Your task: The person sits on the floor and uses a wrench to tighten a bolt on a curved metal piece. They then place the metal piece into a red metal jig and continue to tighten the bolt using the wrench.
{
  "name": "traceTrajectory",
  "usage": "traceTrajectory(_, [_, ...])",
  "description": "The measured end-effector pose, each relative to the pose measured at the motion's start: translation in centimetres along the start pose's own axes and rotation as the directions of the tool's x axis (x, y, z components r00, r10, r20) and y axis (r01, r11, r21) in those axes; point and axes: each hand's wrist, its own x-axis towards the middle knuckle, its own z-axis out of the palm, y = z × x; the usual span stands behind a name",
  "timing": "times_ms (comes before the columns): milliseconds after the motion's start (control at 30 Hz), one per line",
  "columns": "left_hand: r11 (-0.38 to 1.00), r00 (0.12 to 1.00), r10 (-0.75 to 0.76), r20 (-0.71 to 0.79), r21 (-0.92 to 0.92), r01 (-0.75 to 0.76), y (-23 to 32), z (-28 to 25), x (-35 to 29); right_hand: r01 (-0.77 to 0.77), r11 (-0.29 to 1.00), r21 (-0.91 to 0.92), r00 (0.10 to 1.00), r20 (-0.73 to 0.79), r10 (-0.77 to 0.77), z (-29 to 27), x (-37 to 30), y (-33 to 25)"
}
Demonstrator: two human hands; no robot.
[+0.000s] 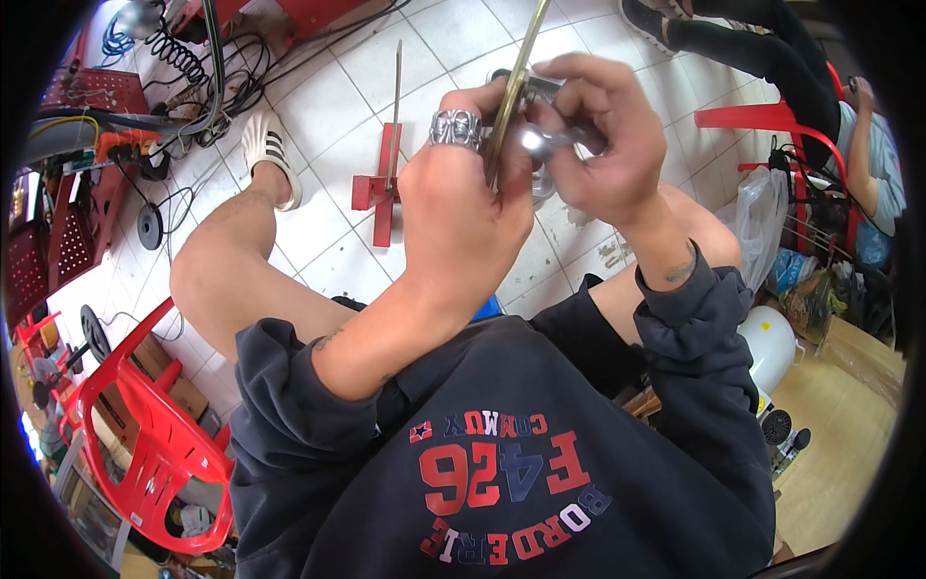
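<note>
Both hands are raised in front of me, close together. My left hand (468,183), with a broad silver ring on one finger, is closed around the lower part of a long, thin brass-coloured strip (522,60). The strip rises at a slant past the top edge of the view. Pressed close on its right side, my right hand (612,135) has its fingers curled on a small shiny metal part (540,145). Fingers and glare hide much of that part, so its kind does not show. Whether it is joined to the strip, I cannot tell.
A red metal stand (388,193) with a thin upright rod stands on the white tiled floor (333,241). Cables (256,72) lie at upper left. Red plastic chairs (159,454) stand on both sides; another person (772,48) sits at upper right, near a see-through plastic bag (760,227).
</note>
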Motion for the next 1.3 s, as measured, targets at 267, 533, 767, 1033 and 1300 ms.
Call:
traceTrajectory(267, [1.0,1.0,0.023,0.005,0.01,-0.023,-0.2,0.4,-0.5,-0.239,0.957,0.163,0.966,-0.059,0.251,1.1,-0.2,-0.9])
traceTrajectory(533, [0.992,0.996,0.091,-0.016,0.089,-0.089,-0.4,0.2,-0.2,-0.165,0.975,0.147,0.982,-0.066,0.176,0.5,-0.3,-0.8])
traceTrajectory(767, [0.983,0.988,0.151,-0.017,0.104,-0.148,-0.4,0.4,-0.4,-0.382,0.884,0.269,0.92,0.02,0.392,-0.2,-0.5,-1.4])
traceTrajectory(1033, [0.97,0.981,0.193,0.004,0.151,-0.191,-0.7,0.2,-0.4,-0.168,0.986,-0.002,0.984,-0.064,0.167,-0.2,-0.5,-1.2])
traceTrajectory(1300, [0.915,0.949,0.315,-0.018,0.274,-0.298,-0.6,0.4,-0.1,-0.441,0.816,0.375,0.874,-0.03,0.486,0.1,-0.5,-2.5])
